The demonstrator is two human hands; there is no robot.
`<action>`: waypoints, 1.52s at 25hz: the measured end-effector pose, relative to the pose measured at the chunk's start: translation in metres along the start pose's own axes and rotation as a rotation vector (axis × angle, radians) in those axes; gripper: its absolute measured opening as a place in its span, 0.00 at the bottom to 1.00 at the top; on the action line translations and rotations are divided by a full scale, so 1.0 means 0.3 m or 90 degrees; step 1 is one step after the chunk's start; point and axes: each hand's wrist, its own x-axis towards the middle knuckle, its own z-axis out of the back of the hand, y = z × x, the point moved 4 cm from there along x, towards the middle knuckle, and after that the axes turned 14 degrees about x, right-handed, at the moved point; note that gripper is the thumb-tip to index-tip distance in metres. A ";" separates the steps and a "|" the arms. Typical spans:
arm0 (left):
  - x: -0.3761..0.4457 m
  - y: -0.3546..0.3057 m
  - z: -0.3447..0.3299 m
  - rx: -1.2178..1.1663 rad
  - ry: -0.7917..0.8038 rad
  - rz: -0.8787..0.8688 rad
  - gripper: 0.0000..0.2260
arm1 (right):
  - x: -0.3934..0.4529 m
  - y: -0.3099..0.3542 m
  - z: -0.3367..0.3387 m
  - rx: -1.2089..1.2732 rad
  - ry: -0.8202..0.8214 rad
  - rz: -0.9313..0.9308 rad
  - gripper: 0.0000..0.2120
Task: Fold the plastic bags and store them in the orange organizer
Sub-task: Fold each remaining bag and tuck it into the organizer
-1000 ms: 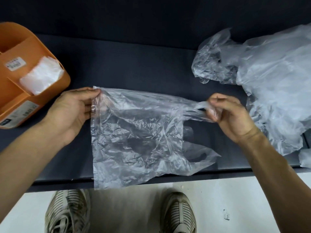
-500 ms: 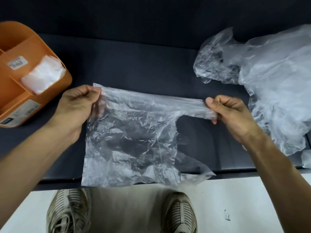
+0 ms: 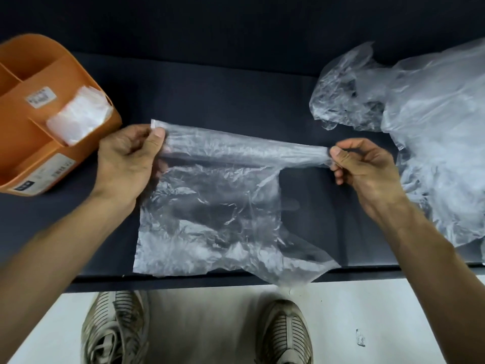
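both hands pinching plastic bag (image 3: 210, 219), apparently taut

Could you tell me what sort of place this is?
Probably a plain indoor workspace, though I can't be sure: a dark cloth-covered table, a pale hard floor under the person's shoes, and an orange organizer beside a pile of bags.

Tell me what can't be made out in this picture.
- Organizer, head view: left part cut off by the frame edge; label print too small to read.
- Bag pile: runs off the right edge, count unclear.
- Left hand: fingertips hidden behind the bag.
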 end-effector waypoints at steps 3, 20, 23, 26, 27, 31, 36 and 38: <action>-0.031 -0.016 0.022 0.207 -0.020 -0.136 0.12 | 0.025 0.003 -0.003 -0.088 -0.047 0.021 0.05; -0.313 0.134 -0.060 0.820 0.136 -0.461 0.31 | -0.412 0.003 0.036 -0.194 0.111 -0.173 0.40; -0.311 0.134 -0.060 0.819 0.128 -0.472 0.31 | -0.401 0.007 0.011 -0.194 0.076 -0.125 0.36; -0.311 0.132 -0.059 0.813 0.131 -0.470 0.31 | -0.387 0.002 0.018 -0.199 0.032 -0.073 0.21; -0.312 0.132 -0.059 0.812 0.133 -0.468 0.31 | -0.379 -0.006 0.035 -0.198 0.018 -0.079 0.19; -0.311 0.132 -0.054 0.821 0.130 -0.474 0.30 | -0.346 -0.041 0.089 -0.273 0.019 -0.129 0.20; -0.389 0.088 -0.026 0.762 0.063 -0.512 0.30 | -0.258 -0.049 0.092 -0.339 -0.085 -0.100 0.15; -0.419 0.035 0.003 0.723 -0.005 -0.558 0.26 | -0.230 -0.029 0.086 -0.358 -0.162 -0.034 0.10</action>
